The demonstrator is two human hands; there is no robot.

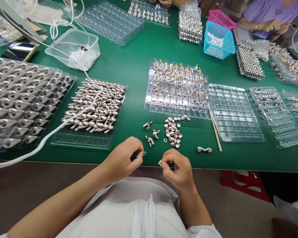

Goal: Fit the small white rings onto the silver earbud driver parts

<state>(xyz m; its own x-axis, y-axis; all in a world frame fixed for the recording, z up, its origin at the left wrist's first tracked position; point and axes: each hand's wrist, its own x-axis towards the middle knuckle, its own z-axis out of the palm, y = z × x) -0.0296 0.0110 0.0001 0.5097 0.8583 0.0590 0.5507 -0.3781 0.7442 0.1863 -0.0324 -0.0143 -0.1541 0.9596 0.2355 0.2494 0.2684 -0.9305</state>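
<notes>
My left hand (125, 157) is closed in a pinch on a small white ring (144, 153) near the table's front edge. To its right, my right hand (177, 167) pinches a small white earbud piece (160, 162) with a yellow bit on it, mostly hidden by the fingers. Just beyond my hands lie a few loose white earbud shells (150, 141) with yellow tips. Beside them is a cluster of small round caps (173, 130), with one more white ring (165, 140) at its lower left. Farther right rests a pale two-ended piece (204, 149).
A clear tray (152, 105) of yellow-tipped parts stands ahead, with another clear tray (237, 112) and a thin stick (216, 132) beside it. Stacked shells (96, 105) and a white cable (49, 135) occupy the left. A co-worker's hands (275, 27) show at the far right.
</notes>
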